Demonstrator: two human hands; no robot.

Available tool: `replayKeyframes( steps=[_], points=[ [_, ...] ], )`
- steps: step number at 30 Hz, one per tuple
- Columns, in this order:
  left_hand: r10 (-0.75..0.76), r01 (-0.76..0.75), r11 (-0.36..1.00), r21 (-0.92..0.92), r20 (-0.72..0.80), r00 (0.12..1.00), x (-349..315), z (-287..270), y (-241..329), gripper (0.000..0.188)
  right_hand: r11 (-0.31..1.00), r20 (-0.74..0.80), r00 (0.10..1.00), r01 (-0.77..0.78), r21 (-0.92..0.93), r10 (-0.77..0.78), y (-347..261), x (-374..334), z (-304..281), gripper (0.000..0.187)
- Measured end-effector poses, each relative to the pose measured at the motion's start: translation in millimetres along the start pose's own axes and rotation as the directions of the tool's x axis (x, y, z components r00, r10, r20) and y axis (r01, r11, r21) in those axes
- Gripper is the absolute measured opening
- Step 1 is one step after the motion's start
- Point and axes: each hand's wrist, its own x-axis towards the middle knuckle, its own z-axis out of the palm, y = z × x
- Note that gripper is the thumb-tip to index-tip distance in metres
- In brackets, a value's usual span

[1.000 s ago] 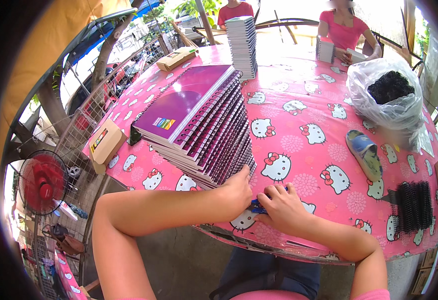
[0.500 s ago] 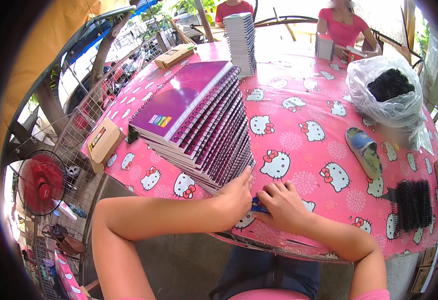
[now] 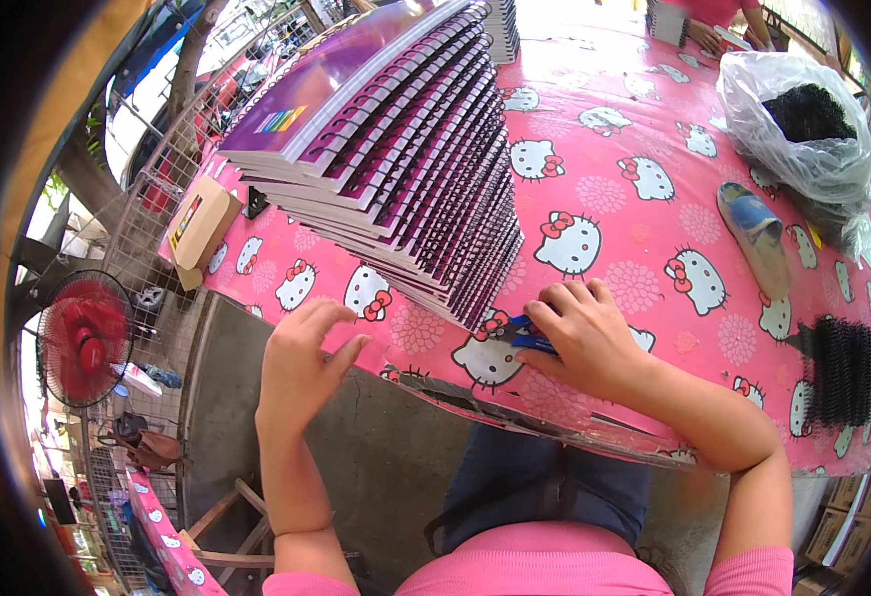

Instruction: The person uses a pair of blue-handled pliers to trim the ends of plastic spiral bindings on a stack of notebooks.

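A tall, leaning stack of spiral notebooks [image 3: 435,189] with purple covers stands on the pink patterned tabletop in front of me. My right hand [image 3: 589,333] is closed around blue-handled pliers [image 3: 533,338] close to the stack's bottom corner. Dark metal jaws point left, toward the lowest notebooks; whether they touch is unclear. Off to the left, at the table's front edge, my left hand [image 3: 301,363] is raised with thumb and fingers apart, holding nothing and clear of the stack.
On the right are a plastic bag [image 3: 793,129] of black coils, a blue-and-tan slipper [image 3: 756,238] and a bundle of black spiral coils [image 3: 841,372]. A brown carton [image 3: 204,230] lies left; a red fan [image 3: 85,338] stands beyond. Across the table, another person [image 3: 723,15] handles something.
My left hand has left the stack's lower edge, moving left with its fingers opening. My right hand keeps the pliers near the stack's base. The view has tilted down and closer.
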Motion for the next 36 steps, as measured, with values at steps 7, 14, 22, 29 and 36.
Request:
replayKeyframes(
  steps=[7,14,22,29,36],
  points=[
    [-0.128,0.078,0.949,-0.305,-0.149,0.98,1.5,67.8,-34.4,0.086,0.989,0.219,0.972,-0.11,0.096,0.087,-10.1,19.8,-15.7,0.041],
    [-0.217,0.191,0.885,-0.424,-0.015,0.976,43.9,102.0,-19.2,0.078,0.744,0.796,0.567,-0.622,0.244,0.212,6.5,73.4,-45.8,0.053],
    [-0.223,0.162,0.851,-0.499,-0.064,0.973,49.9,103.6,-13.5,0.075,0.963,0.471,0.847,-0.157,-0.221,0.246,-6.8,12.9,-58.3,0.066],
    [-0.24,0.192,0.762,-0.618,0.006,0.971,49.5,106.7,-16.9,0.066,0.991,0.283,0.949,-0.134,-0.027,0.136,0.3,-7.6,-55.8,0.074],
    [-0.171,0.077,0.821,-0.566,-0.114,0.979,91.2,118.4,4.2,0.071,0.964,0.31,0.927,-0.25,0.093,0.21,15.4,22.7,-53.1,0.061]
  ],
)
